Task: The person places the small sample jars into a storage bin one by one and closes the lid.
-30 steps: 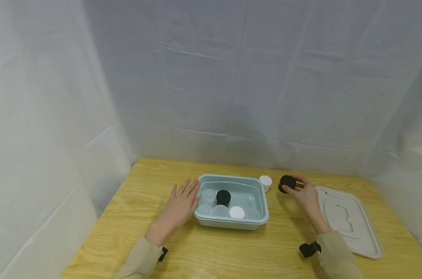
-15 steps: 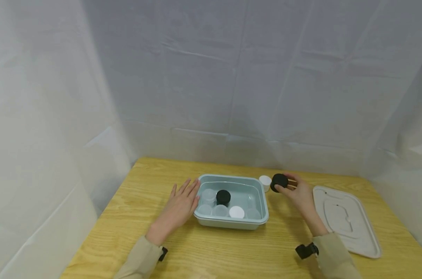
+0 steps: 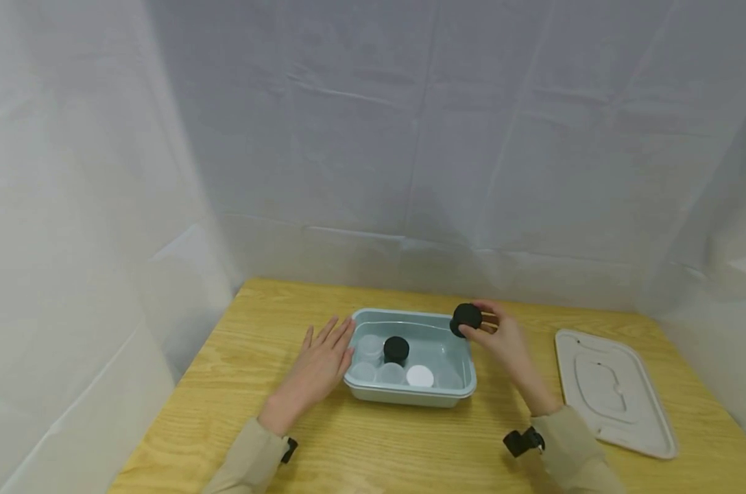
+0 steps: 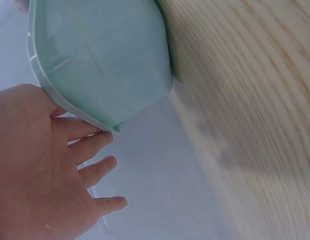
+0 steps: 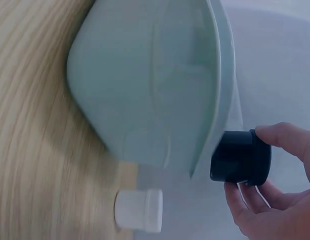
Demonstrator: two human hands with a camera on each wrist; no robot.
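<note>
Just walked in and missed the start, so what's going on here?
A person sits at a wooden table. Their right hand grips a black jar over the far right corner of a pale green tub. The left hand lies flat against the tub's left side. Inside are clear jars, another black jar and a white-capped one. The tub's lid lies to the right.
</note>
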